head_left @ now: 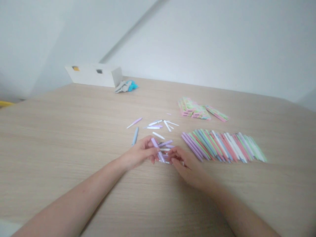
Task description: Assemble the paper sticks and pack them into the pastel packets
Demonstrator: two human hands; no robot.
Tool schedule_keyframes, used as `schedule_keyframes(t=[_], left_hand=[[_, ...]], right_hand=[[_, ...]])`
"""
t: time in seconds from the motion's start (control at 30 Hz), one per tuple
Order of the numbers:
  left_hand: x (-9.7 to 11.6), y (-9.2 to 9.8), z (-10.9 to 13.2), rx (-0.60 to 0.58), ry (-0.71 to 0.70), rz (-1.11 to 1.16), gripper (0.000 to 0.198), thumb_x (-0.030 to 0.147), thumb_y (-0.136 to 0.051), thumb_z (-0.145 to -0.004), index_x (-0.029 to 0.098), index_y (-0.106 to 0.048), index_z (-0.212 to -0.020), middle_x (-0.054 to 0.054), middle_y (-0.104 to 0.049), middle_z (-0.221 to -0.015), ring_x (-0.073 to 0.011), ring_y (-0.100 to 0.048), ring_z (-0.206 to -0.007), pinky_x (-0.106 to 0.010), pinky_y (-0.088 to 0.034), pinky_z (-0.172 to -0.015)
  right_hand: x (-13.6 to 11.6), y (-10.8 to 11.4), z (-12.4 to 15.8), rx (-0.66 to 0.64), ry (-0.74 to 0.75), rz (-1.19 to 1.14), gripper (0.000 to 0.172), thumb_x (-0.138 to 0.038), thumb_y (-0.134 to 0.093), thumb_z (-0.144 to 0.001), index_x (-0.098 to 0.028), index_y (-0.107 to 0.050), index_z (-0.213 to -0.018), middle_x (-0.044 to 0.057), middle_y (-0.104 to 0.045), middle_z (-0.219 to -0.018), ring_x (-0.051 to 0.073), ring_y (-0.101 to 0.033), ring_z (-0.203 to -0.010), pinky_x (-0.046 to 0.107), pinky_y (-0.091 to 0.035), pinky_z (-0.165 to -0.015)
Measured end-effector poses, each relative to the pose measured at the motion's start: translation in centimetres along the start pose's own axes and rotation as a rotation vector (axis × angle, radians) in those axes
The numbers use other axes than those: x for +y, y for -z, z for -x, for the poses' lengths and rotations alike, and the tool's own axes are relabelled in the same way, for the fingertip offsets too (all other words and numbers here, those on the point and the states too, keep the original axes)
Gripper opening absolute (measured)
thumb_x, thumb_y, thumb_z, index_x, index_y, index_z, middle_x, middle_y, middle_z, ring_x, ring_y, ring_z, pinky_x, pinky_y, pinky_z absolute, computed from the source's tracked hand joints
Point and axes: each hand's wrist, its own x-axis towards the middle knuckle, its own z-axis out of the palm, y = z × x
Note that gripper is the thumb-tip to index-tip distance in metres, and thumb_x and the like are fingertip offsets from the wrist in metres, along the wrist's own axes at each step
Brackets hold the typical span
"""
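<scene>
My left hand (142, 153) is closed in a pinch on a purple pen barrel (157, 148) just above the wooden table (61, 138). My right hand (185, 163) meets it from the right, fingers curled on the lower end of the same purple piece and on small pen parts beneath. Loose pen parts (160, 125), white and lilac, lie scattered just beyond my hands. A light blue pen (134, 136) lies to the left of them.
A long row of pastel pens (222, 144) lies side by side to the right. Behind it sits a stack of green and pink packets (197, 111). A white cardboard box (95, 75) and a grey and blue cloth (125, 86) are at the far edge.
</scene>
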Motion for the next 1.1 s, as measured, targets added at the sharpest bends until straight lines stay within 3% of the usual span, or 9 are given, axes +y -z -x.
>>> schedule_keyframes(t=[0.13,0.23,0.37,0.5,0.67,0.8,1.1], left_hand=[[-0.2,-0.1,0.1,-0.011,-0.015,0.100,0.027,0.024,-0.069,-0.076,0.015,-0.048,-0.090,-0.002,-0.065,-0.070,-0.0100,-0.061,-0.058,-0.017,-0.048,-0.049],[-0.3,-0.2,0.1,-0.021,0.011,0.149,0.028,0.023,-0.070,-0.075,0.014,-0.048,-0.091,-0.003,-0.066,-0.073,-0.0106,-0.062,-0.061,-0.019,-0.049,-0.052],[-0.2,-0.1,0.2,-0.010,0.072,0.157,0.027,0.022,-0.072,-0.074,0.013,-0.051,-0.087,-0.004,-0.066,-0.074,-0.0096,-0.061,-0.062,-0.019,-0.049,-0.055],[-0.3,0.3,0.2,-0.002,0.124,0.118,0.025,0.025,-0.074,-0.072,0.012,-0.053,-0.080,0.000,-0.062,-0.063,-0.0068,-0.056,-0.053,-0.017,-0.044,-0.048],[-0.4,-0.2,0.3,-0.098,0.215,0.119,0.025,0.031,-0.071,-0.074,0.012,-0.055,-0.073,0.004,-0.050,-0.050,-0.0035,-0.042,-0.040,-0.015,-0.029,-0.038],[-0.2,-1.1,0.5,-0.152,0.289,0.219,0.025,0.032,-0.070,-0.076,0.011,-0.058,-0.076,0.005,-0.043,-0.052,-0.0013,-0.031,-0.039,-0.016,-0.017,-0.037],[-0.2,-1.5,0.8,-0.177,0.429,0.439,0.032,0.043,-0.057,-0.084,0.011,-0.061,-0.090,-0.004,-0.053,-0.074,-0.0068,-0.045,-0.055,-0.017,-0.027,-0.043]], right_hand=[[0.3,-0.3,0.0,-0.077,-0.031,-0.382,0.015,-0.022,-0.045,-0.088,-0.021,-0.048,-0.103,0.000,-0.059,-0.078,0.013,-0.056,-0.072,0.026,-0.043,-0.065],[0.5,-0.6,0.0,-0.096,-0.007,-0.487,0.016,-0.027,-0.052,-0.086,-0.022,-0.049,-0.102,-0.001,-0.058,-0.076,0.012,-0.055,-0.070,0.025,-0.043,-0.064],[0.4,-0.7,-0.1,-0.084,-0.016,-0.521,0.015,-0.029,-0.054,-0.085,-0.021,-0.054,-0.098,-0.001,-0.059,-0.076,0.011,-0.055,-0.067,0.025,-0.043,-0.064],[0.3,-0.3,-0.2,-0.047,-0.043,-0.567,0.018,-0.032,-0.057,-0.084,-0.020,-0.057,-0.097,-0.002,-0.059,-0.070,0.010,-0.054,-0.063,0.024,-0.044,-0.061],[0.8,0.4,-0.5,0.060,-0.060,-0.557,0.018,-0.036,-0.056,-0.085,-0.021,-0.063,-0.092,-0.003,-0.056,-0.065,0.010,-0.052,-0.058,0.023,-0.043,-0.057],[0.2,0.4,-0.5,0.066,-0.039,-0.539,0.019,-0.037,-0.062,-0.080,-0.022,-0.065,-0.091,-0.002,-0.058,-0.068,0.010,-0.052,-0.059,0.022,-0.044,-0.056],[0.1,0.4,-0.3,0.283,-0.088,-0.432,0.021,-0.037,-0.061,-0.081,-0.021,-0.066,-0.094,-0.001,-0.061,-0.068,0.010,-0.052,-0.056,0.021,-0.042,-0.050]])
